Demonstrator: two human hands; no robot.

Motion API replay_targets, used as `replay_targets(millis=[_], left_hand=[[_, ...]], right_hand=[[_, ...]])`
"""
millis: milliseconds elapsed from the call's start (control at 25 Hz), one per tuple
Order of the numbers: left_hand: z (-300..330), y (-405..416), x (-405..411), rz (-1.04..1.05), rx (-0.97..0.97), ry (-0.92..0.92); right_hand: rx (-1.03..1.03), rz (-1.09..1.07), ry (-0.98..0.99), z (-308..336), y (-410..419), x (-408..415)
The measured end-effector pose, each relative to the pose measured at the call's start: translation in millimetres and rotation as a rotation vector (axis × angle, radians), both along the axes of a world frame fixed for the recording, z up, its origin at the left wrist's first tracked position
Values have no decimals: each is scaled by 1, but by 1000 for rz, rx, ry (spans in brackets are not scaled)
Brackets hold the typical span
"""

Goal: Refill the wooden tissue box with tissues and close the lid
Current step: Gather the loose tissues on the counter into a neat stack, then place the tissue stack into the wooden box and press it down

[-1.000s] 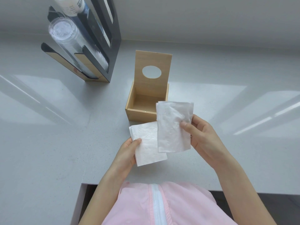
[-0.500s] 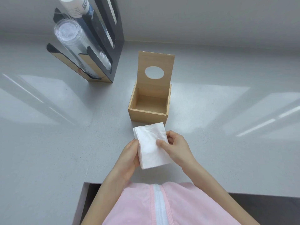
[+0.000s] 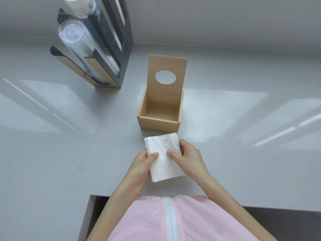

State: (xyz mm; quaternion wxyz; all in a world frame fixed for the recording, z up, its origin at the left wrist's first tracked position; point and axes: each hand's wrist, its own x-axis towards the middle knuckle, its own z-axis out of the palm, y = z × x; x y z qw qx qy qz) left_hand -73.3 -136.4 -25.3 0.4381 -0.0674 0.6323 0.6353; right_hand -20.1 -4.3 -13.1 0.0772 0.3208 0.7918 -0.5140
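Note:
A small wooden tissue box (image 3: 159,125) stands open on the grey counter, nothing inside it. Its lid (image 3: 166,66) is swung upright at the back and has an oval hole. Just in front of the box I hold a folded stack of white tissues (image 3: 162,164) above the counter. My left hand (image 3: 141,166) grips the stack's left edge, thumb on top. My right hand (image 3: 188,158) holds the right edge, thumb pressed on the top sheet.
A black and wood cup dispenser (image 3: 102,49) with clear plastic cups and a white tube stands at the back left. The counter's front edge (image 3: 139,195) runs just below my hands, with a step to the left. A wall rises behind the box.
One second ago my right hand held a separate tissue up by the box. It has since laid it on the stack in my left hand, and both hands now hold the stack together.

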Motion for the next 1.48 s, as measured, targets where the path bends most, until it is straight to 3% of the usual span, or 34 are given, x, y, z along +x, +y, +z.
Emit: replay_targets(millis=[120, 240, 360, 480, 720, 840, 960, 1240, 1480], left_hand=[[1, -1, -3, 68, 57, -42], [5, -2, -7, 150, 191, -106], [8, 1, -7, 202, 294, -100], [12, 5, -4, 226, 349, -68], [12, -9, -13, 246, 305, 19], [13, -18, -20, 197, 192, 117], [15, -16, -23, 136, 85, 203], [34, 2, -50, 82, -67, 470], [52, 21, -106, 16, -232, 703]], right_hand=[[-5, -44, -5, 3, 2, 1], [-192, -120, -67, 8, 12, 7], [-414, 25, -122, 9, 17, 16], [-497, 33, -38, 5, 12, 17], [-377, 8, 45, 10, 15, 16], [-241, 23, 58, 13, 26, 15], [-232, 18, 102, 17, 32, 12], [-180, -32, 213, 34, 48, -14], [52, -23, 218, 46, 61, -65]])
